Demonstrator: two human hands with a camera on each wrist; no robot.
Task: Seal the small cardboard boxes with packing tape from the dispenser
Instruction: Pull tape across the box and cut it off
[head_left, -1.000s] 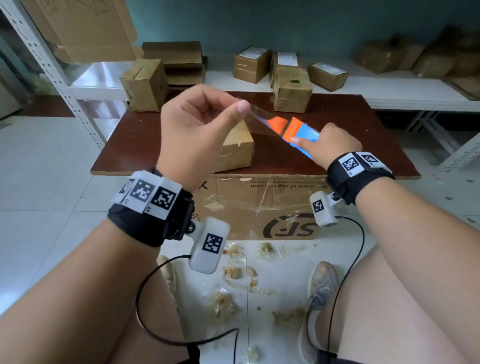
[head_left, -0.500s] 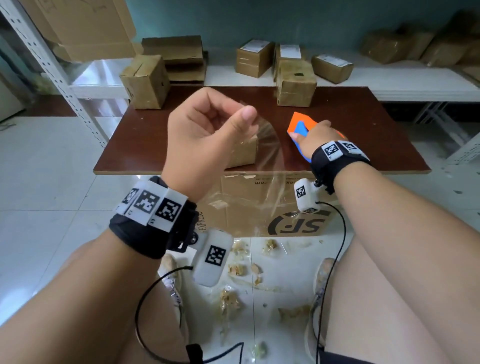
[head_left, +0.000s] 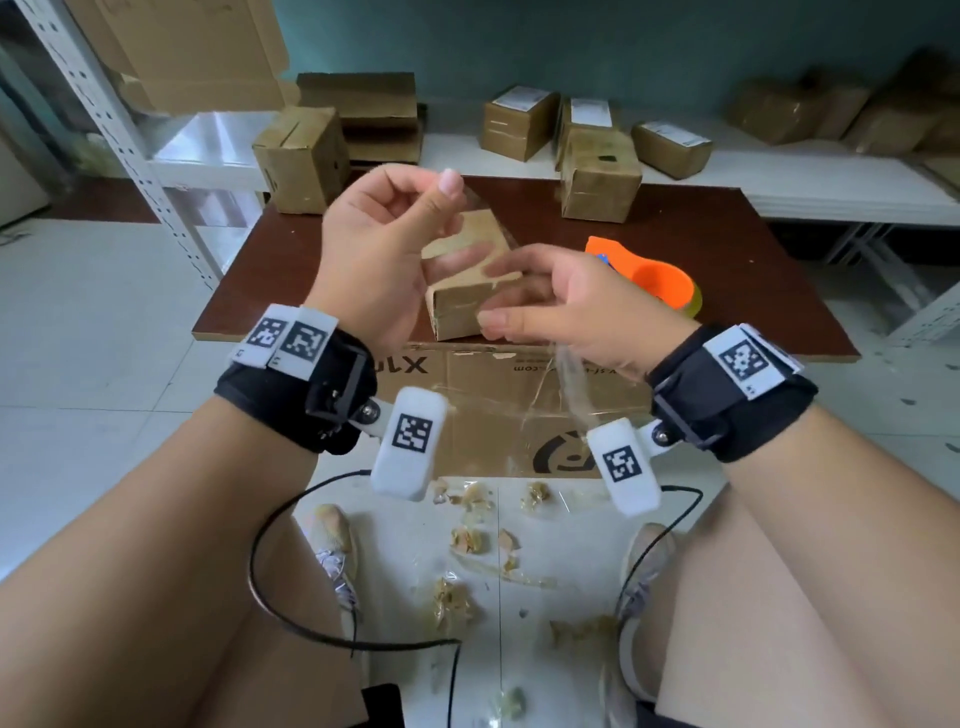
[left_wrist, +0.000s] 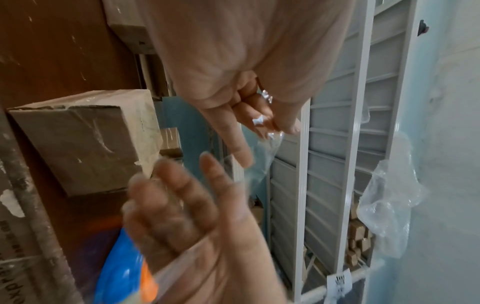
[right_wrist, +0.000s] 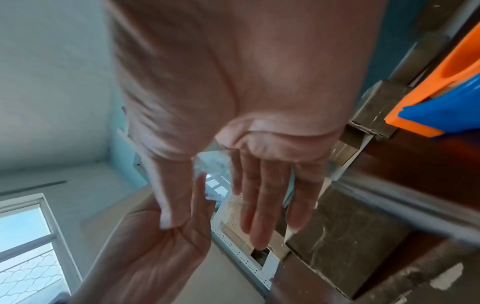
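Pinched between our left hand's (head_left: 384, 244) thumb and curled fingers is one end of a clear strip of tape (left_wrist: 262, 164), held up above the brown table (head_left: 727, 249). The strip hangs down from that pinch toward our right hand (head_left: 571, 306), which is spread with its fingers nearly straight and relaxed; the film runs across that palm and trails below the wrist. Whether the right fingers actually grip the tape we cannot tell, since none curls round it.

Just behind both hands sits the small cardboard box (head_left: 462, 280) we are working on, near the front edge of the table, its flaps down. To the right of it, lying on the table near the right edge, is the orange and blue tape dispenser (head_left: 644, 275), apart from our right hand.

Two more boxes stand at the table's back edge: one at the back left corner (head_left: 301, 161), another toward the back right (head_left: 597, 176). Further boxes rest on the white shelf (head_left: 779, 182) behind the table. Scraps of tape and cardboard litter the floor (head_left: 467, 540) between our feet.
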